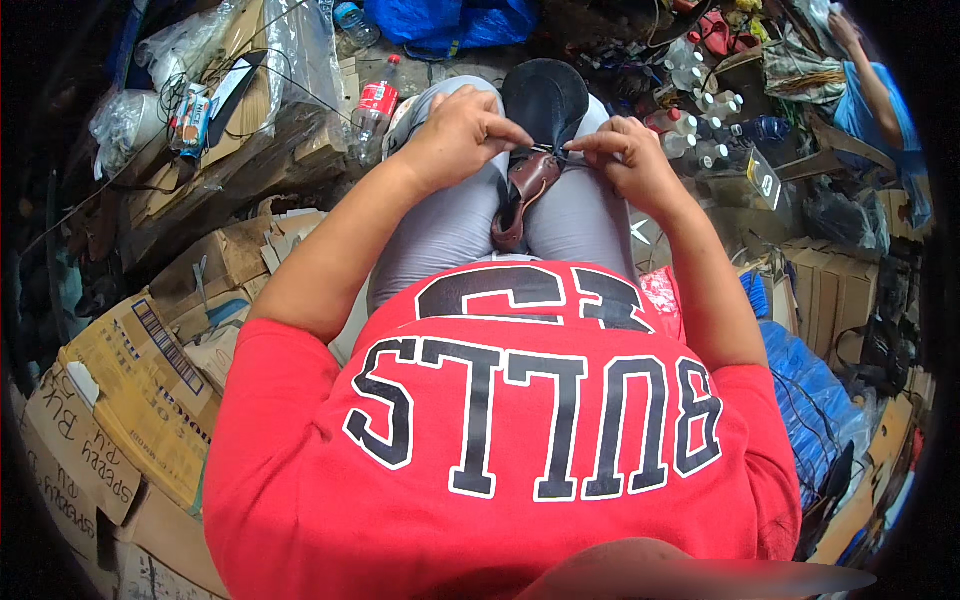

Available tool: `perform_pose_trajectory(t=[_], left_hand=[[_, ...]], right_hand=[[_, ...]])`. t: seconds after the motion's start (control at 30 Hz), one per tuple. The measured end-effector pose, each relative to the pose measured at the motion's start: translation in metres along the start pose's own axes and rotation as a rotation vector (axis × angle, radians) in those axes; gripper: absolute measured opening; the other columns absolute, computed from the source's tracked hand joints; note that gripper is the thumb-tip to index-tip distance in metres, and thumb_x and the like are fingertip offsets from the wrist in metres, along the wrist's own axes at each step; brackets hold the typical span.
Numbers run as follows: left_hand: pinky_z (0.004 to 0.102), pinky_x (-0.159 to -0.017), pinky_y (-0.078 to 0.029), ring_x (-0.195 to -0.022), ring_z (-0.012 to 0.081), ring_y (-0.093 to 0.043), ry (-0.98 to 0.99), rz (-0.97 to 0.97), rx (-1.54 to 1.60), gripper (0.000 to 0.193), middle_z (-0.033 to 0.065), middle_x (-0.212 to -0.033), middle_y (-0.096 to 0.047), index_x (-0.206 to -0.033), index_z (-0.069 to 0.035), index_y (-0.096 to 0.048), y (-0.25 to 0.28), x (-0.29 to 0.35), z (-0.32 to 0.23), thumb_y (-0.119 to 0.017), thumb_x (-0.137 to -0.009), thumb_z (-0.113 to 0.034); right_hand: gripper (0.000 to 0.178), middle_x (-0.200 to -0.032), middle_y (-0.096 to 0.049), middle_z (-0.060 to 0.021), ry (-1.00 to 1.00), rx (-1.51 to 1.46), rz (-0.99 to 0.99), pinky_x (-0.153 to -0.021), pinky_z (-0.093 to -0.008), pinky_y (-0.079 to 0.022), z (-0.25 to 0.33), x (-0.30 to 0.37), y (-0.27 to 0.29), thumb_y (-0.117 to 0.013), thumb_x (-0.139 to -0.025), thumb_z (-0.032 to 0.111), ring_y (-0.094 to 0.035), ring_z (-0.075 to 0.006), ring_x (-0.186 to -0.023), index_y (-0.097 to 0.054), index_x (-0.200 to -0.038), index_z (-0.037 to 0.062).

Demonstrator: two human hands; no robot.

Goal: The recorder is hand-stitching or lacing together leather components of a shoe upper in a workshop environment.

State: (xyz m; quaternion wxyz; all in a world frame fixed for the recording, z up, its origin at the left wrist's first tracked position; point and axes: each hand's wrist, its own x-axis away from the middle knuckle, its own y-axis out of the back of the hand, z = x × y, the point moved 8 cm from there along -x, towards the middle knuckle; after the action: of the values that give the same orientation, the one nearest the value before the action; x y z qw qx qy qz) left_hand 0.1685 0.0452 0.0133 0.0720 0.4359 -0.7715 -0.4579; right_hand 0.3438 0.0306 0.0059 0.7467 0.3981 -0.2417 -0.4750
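A shoe lies between my knees, its black toe part (545, 100) pointing away from me and its brown leather heel part (520, 195) toward my lap. A thin tan lace or cord lies across the brown leather. My left hand (460, 135) is closed in a pinch, fingertips at the left of the shoe's middle. Opposite it, my right hand (630, 160) pinches at the shoe's right edge. A small pale strip shows between the two hands, at the join of black and brown. What the fingertips hold is too small to make out.
A red-labelled bottle (376, 105) stands left of my knee. Several capped bottles (690, 125) crowd the right side. Cardboard boxes (140, 400) lie at left, blue plastic sheeting (810, 390) at right. Another person's arm (875, 85) shows at far right.
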Motion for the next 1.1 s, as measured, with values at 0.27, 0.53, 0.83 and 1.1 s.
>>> perform_pose_trajectory(t=[0.27,0.53,0.83,1.1], left_hand=[[0.0349,-0.072,-0.038,-0.080,0.0208,-0.049,0.064,-0.075,-0.095,0.020,0.0018,-0.070,-0.051,-0.091,-0.020,-0.073,0.002,0.005,-0.003,-0.068,-0.075,-0.010],[0.0347,-0.075,-0.036,-0.080,0.0199,-0.047,0.050,0.014,0.028,0.022,0.0010,-0.072,-0.050,-0.092,-0.023,-0.073,-0.011,-0.009,0.010,-0.069,-0.075,-0.011],[0.0365,-0.081,-0.032,-0.086,0.0181,-0.049,0.095,0.086,0.012,0.017,-0.0010,-0.074,-0.051,-0.090,-0.026,-0.073,-0.023,-0.014,0.016,-0.068,-0.077,-0.016],[0.0365,-0.084,-0.032,-0.090,0.0184,-0.050,-0.110,0.153,-0.086,0.020,-0.0033,-0.079,-0.054,-0.090,-0.025,-0.073,-0.020,-0.026,-0.002,-0.070,-0.073,-0.016]], right_hand=[[0.031,-0.080,-0.057,-0.0001,0.060,0.114,-0.072,-0.086,-0.0370,-0.032,0.016,0.015,-0.001,-0.064,-0.075,0.010,-0.052,-0.0200,-0.087,-0.070,-0.102,0.0249],[0.034,-0.075,-0.055,0.0013,-0.041,-0.201,0.008,-0.079,-0.0308,-0.040,-0.013,-0.004,-0.007,-0.059,-0.073,-0.001,-0.051,-0.0170,-0.081,-0.073,-0.094,0.0220],[0.049,-0.079,-0.052,-0.0006,-0.044,-0.287,0.081,-0.075,-0.0258,-0.043,-0.021,-0.007,-0.015,-0.049,-0.065,-0.013,-0.049,-0.0144,-0.081,-0.072,-0.098,0.0150],[0.038,-0.077,-0.056,-0.0008,-0.020,-0.215,0.090,-0.078,-0.0289,-0.043,-0.013,-0.007,-0.009,-0.058,-0.070,-0.004,-0.051,-0.0170,-0.083,-0.072,-0.100,0.0171]])
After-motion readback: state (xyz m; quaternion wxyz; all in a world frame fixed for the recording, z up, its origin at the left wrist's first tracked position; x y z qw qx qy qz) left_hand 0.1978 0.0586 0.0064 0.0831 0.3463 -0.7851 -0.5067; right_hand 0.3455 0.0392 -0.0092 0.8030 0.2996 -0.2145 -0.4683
